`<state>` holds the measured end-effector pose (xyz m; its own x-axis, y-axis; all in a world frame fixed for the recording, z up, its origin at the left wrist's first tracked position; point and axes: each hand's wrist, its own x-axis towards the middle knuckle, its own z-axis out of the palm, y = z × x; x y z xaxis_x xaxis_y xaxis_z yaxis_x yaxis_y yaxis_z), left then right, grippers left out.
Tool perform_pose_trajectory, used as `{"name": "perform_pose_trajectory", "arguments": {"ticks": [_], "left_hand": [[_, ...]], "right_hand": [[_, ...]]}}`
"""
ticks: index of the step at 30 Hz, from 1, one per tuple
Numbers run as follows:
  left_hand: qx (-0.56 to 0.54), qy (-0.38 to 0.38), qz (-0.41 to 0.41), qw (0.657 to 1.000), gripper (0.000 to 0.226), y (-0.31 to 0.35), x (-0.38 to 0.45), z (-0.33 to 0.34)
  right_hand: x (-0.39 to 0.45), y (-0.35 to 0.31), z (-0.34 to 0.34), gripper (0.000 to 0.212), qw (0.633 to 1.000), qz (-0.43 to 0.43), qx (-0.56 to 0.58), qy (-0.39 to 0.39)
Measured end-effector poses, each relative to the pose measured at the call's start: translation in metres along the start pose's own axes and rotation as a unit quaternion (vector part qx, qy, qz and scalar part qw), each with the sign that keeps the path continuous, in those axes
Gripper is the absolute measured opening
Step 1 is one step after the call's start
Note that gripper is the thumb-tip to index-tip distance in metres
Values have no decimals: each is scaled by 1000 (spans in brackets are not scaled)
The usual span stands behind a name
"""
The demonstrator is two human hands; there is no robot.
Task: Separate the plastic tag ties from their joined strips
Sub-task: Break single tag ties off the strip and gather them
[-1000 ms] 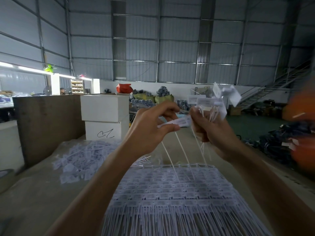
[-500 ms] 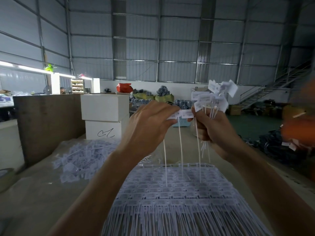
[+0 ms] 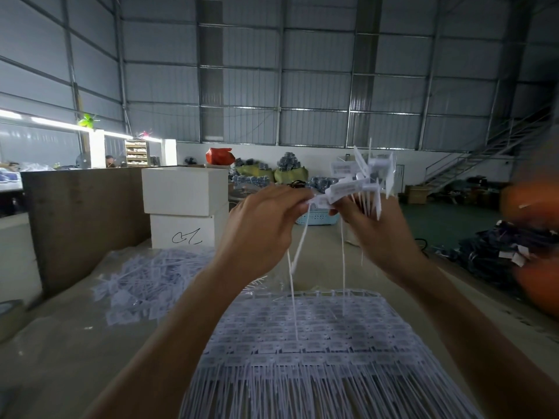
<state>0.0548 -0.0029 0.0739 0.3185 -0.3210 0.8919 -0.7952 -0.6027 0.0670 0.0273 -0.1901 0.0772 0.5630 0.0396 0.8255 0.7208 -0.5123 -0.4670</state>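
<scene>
- The tag ties [image 3: 360, 182] are thin white plastic, slightly translucent, with matt flat heads and smooth slender tails.
- The joined strips [image 3: 302, 337] form a pale plastic sheet with printed labels.
- The table [image 3: 75, 358] has a dull, beige, smooth top.
- The board [image 3: 81, 219] looks like rough brown wood.
- The boxes [image 3: 184, 192] look white and matt.
- The wall [image 3: 314, 86] is grey ribbed sheet metal.

Single head view; looks forward, slightly down; hands [image 3: 305, 225] close; warehouse wall [image 3: 272, 71] far behind.
</scene>
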Motion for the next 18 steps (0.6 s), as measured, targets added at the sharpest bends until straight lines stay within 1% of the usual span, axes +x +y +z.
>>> {"name": "perform_pose_trajectory", "arguments": {"ticks": [2,5,7,9,11,12,13,15,18], "left_hand": [[-30,3,3,1000,26,-1,1,0],[-48,16,13,999,20,-1,1,1],[-83,14,-20,996,20,-2,-1,3],[-110,6,-60,992,24,-2,-1,5],[-124,15,-68,990,22,-3,-1,4],[-127,20,-67,989,19,-1,0,3],[-130,22,-64,989,16,1,1,2],[-131,20,-34,991,16,5,2,1],[-98,16,8,995,20,6,1,1]], "right_hand": [[1,4,0,18,1000,-7,-30,6],[2,11,0,15,999,-9,-50,13],[1,15,1,12,995,-39,-96,8],[-1,18,2,16,991,-67,-115,13],[-2,17,5,16,991,-90,-99,15],[-2,16,5,20,992,-90,-89,19],[-2,15,5,27,995,-72,-70,20],[-3,12,4,31,1000,-22,-12,8],[-2,11,3,40,998,13,57,-27]]}}
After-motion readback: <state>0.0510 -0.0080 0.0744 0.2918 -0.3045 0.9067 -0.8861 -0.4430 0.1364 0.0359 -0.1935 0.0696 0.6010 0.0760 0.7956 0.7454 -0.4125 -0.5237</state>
